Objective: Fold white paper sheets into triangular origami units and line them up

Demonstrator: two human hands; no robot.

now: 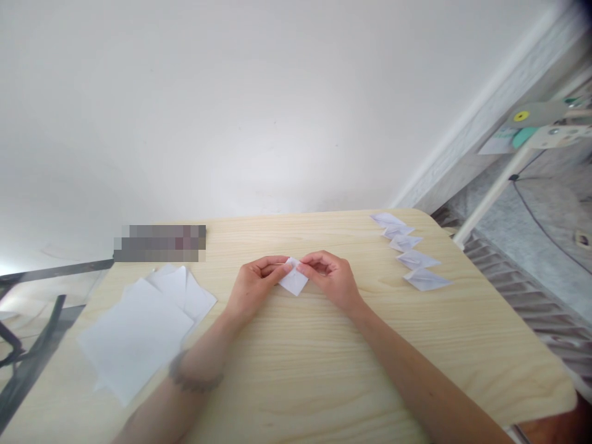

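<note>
A small folded white paper (295,284) is held between my two hands over the middle of the table, its lower corner pointing toward me. My left hand (259,280) pinches its upper left edge between thumb and fingers. On the upper right edge, my right hand (330,274) grips it the same way, the thumb lying on top. Both thumbs nearly meet near the upper corner. Fingertips behind the paper are partly hidden. A dark beaded bracelet (194,373) circles my left wrist.
Loose white sheets (139,333) lie overlapping on the left of the wooden table (296,382). Several folded paper pieces (423,279) stand in a row at the right. A blurred-out dark object (160,243) sits at the back left. A white wall (277,111) rises behind.
</note>
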